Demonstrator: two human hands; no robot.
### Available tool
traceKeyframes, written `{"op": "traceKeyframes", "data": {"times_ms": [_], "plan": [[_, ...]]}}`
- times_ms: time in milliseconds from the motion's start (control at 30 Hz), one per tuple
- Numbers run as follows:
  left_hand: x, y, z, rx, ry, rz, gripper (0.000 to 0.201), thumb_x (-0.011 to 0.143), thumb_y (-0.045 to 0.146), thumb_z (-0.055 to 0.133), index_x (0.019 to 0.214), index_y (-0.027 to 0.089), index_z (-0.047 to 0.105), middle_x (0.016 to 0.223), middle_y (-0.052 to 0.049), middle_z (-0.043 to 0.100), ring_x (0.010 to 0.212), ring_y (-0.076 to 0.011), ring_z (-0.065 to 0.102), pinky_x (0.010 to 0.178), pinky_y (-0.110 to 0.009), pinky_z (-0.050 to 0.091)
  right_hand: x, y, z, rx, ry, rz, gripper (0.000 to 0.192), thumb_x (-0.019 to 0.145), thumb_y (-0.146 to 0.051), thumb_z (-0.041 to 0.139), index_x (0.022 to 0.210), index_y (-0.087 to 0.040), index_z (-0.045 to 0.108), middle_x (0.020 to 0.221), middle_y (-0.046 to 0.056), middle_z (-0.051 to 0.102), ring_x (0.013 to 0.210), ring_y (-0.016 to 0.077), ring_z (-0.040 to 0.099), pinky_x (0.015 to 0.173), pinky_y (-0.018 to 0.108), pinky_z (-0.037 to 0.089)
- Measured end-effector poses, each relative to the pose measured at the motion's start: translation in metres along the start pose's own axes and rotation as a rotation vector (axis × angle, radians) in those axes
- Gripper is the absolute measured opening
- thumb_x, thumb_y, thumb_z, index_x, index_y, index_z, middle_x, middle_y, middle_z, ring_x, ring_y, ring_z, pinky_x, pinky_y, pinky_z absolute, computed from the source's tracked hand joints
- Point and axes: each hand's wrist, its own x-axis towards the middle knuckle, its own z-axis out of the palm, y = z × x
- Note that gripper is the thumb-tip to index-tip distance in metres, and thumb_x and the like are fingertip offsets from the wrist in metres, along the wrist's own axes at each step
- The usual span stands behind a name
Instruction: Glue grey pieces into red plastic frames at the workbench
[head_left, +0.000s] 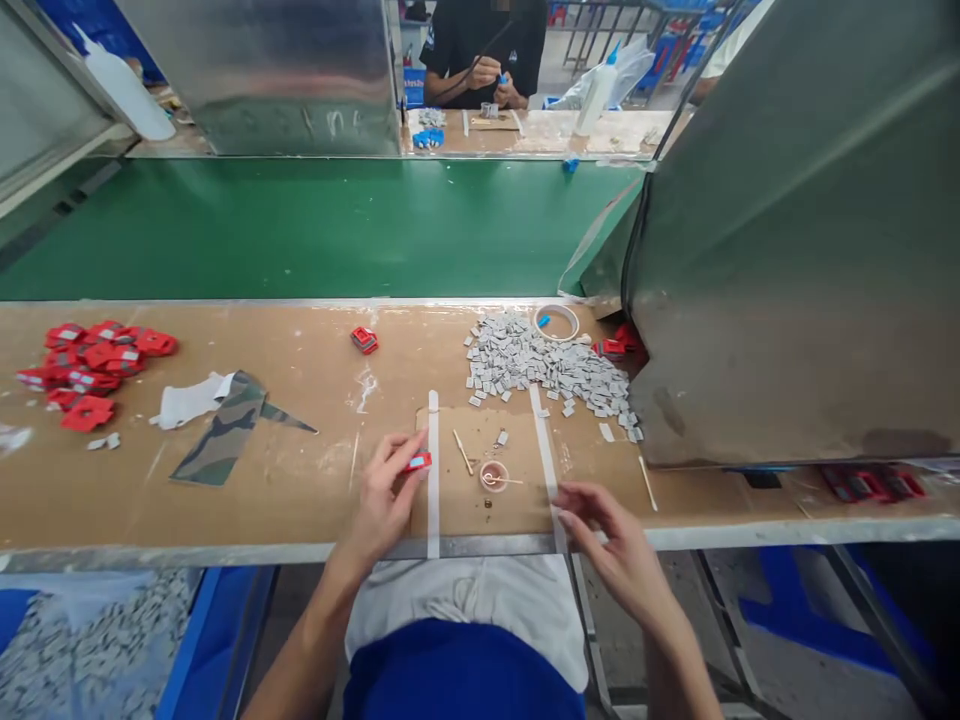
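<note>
My left hand (391, 490) grips a small red plastic part (418, 462) with a pale piece on its face, over the left tape strip. To the right, my right hand (604, 540) hovers at the table's front edge with fingers apart and nothing visible in it. Between the hands lies a cardboard sheet (457, 515) bordered by white tape. On it stands a small round cup (493, 476) with a thin stick across it. Another stick (463, 452) and a single grey piece (502, 438) lie near the cup. A heap of small grey pieces (525, 350) spreads behind.
Red parts (97, 365) are piled at the left, near a camouflage cloth (229, 430). One red part (364, 340) sits alone. A tape roll (556, 322) rests by the grey heap. A metal panel (780, 250) bounds the right. A co-worker (487, 45) sits beyond the green belt (322, 230).
</note>
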Motion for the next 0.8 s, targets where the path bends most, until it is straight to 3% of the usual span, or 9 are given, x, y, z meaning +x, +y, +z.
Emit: {"op": "traceKeyframes", "data": {"times_ms": [133, 333, 500, 633, 800], "plan": [[-0.017, -0.005, 0.014, -0.017, -0.054, 0.051, 0.038, 0.095, 0.031, 0.071, 0.132, 0.022, 0.069, 0.111, -0.009, 0.076, 0.097, -0.0215, 0.074, 0.086, -0.034, 0.061, 0.022, -0.014, 0.038, 0.034, -0.043, -0.077, 0.031, 0.100, -0.043, 0.066, 0.120, -0.020, 0.068, 0.089, 0.006, 0.074, 0.070, 0.0177, 0.067, 0.065, 0.029, 0.058], [-0.025, -0.005, 0.024, -0.049, -0.042, 0.128, 0.013, 0.091, 0.025, 0.076, 0.102, 0.020, 0.072, 0.097, -0.007, 0.076, 0.088, -0.0203, 0.071, 0.080, -0.030, 0.058, 0.037, -0.028, 0.046, -0.011, -0.094, -0.182, 0.019, 0.103, -0.031, 0.060, 0.101, -0.021, 0.077, 0.089, 0.007, 0.076, 0.070, 0.0178, 0.064, 0.063, 0.029, 0.051], [-0.024, 0.001, 0.027, -0.105, -0.056, 0.117, 0.016, 0.089, 0.028, 0.079, 0.103, 0.019, 0.075, 0.095, -0.007, 0.073, 0.084, -0.0195, 0.069, 0.076, -0.029, 0.057, 0.041, -0.032, 0.048, 0.046, -0.025, -0.226, 0.016, 0.102, -0.027, 0.061, 0.100, -0.022, 0.076, 0.092, 0.008, 0.078, 0.079, 0.0204, 0.070, 0.068, 0.031, 0.054], [-0.025, -0.001, 0.034, -0.172, -0.099, 0.103, 0.022, 0.087, 0.036, 0.082, 0.101, 0.019, 0.077, 0.093, -0.007, 0.073, 0.082, -0.0190, 0.068, 0.073, -0.028, 0.056, 0.043, -0.023, 0.057, 0.114, 0.130, -0.269, 0.014, 0.100, -0.027, 0.064, 0.089, -0.022, 0.072, 0.085, 0.006, 0.074, 0.078, 0.0199, 0.070, 0.070, 0.032, 0.056], [-0.024, -0.004, 0.033, -0.175, -0.141, 0.118, 0.025, 0.087, 0.041, 0.082, 0.098, 0.018, 0.078, 0.090, -0.009, 0.075, 0.083, -0.0207, 0.070, 0.074, -0.029, 0.058, 0.038, -0.011, 0.073, 0.206, 0.236, -0.212, 0.023, 0.099, -0.038, 0.068, 0.081, -0.023, 0.065, 0.085, 0.007, 0.076, 0.080, 0.0215, 0.073, 0.073, 0.035, 0.058]]}}
